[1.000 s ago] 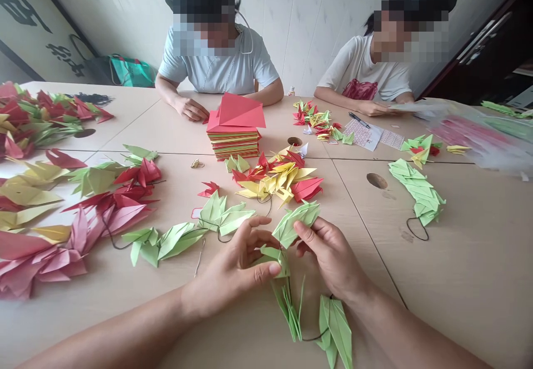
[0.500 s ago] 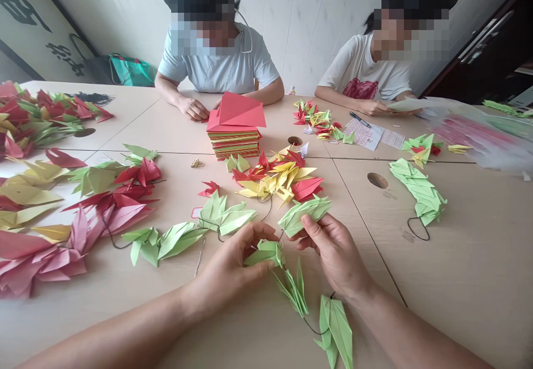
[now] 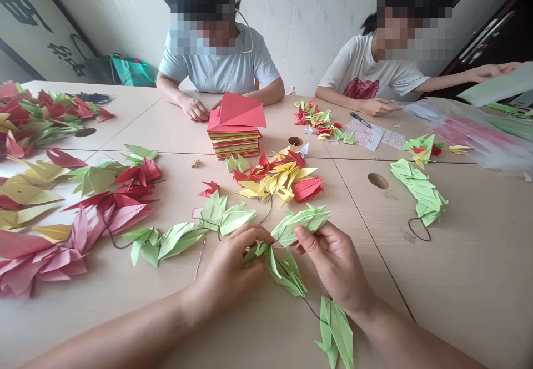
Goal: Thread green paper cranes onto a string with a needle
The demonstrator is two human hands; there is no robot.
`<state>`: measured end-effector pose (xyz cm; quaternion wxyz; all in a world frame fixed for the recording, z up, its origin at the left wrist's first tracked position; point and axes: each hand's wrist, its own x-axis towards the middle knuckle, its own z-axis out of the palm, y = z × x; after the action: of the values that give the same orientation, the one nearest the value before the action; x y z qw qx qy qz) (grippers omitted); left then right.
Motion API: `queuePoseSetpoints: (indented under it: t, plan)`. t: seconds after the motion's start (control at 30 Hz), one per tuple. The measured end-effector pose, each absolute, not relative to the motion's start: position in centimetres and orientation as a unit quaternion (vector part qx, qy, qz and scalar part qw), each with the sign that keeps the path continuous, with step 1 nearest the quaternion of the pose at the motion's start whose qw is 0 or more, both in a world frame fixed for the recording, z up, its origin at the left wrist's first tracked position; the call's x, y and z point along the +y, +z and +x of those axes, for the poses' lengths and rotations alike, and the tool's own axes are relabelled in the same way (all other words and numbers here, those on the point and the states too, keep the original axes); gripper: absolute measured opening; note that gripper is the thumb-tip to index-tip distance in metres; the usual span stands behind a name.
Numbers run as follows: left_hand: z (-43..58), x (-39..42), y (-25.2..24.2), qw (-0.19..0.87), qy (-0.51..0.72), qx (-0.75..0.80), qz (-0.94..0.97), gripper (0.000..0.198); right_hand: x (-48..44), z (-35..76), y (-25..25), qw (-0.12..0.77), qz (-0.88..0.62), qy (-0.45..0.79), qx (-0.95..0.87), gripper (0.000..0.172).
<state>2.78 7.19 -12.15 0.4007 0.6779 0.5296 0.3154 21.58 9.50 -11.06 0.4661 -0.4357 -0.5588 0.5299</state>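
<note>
My right hand (image 3: 331,255) is closed on a green bundle of folded paper cranes (image 3: 300,225), thumb across its near side. Against the bundle's left end, my left hand (image 3: 235,261) is closed around a green paper crane (image 3: 252,253), which its fingers partly hide. A dark cord (image 3: 310,308) runs from there through another green crane (image 3: 287,274) down to a green crane (image 3: 336,327) lying near me. Left of my left hand, several green cranes (image 3: 181,238) lie strung on a dark cord.
Red and yellow paper cranes (image 3: 278,175) lie beyond my hands, in front of a stack of coloured paper (image 3: 234,141). At right lies a green crane strand (image 3: 418,191). Pink cranes (image 3: 79,241) spread at left. Two people sit opposite; one reaches over plastic bags (image 3: 478,133).
My hands have brought the held crane and the green bundle together, and the crane below has shifted up and left. The person at the right has stretched an arm outward with a pale sheet.
</note>
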Motion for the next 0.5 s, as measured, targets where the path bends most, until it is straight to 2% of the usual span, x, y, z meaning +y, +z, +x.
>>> queuePoseSetpoints:
  t: [0.2, 0.4, 0.5]
  plan:
    - [3.2, 7.1, -11.8, 0.316, 0.337, 0.516, 0.721, 0.030, 8.0, 21.2, -10.5, 0.438, -0.467, 0.462, -0.613, 0.020]
    - [3.5, 6.9, -11.5, 0.314, 0.357, 0.521, 0.708, 0.025, 7.1, 21.2, -9.9, 0.447, -0.418, 0.302, -0.731, 0.003]
    - [3.4, 6.7, -11.5, 0.344, 0.352, 0.534, 0.688, 0.023, 6.9, 21.1, -9.8, 0.441, -0.392, 0.265, -0.762, 0.006]
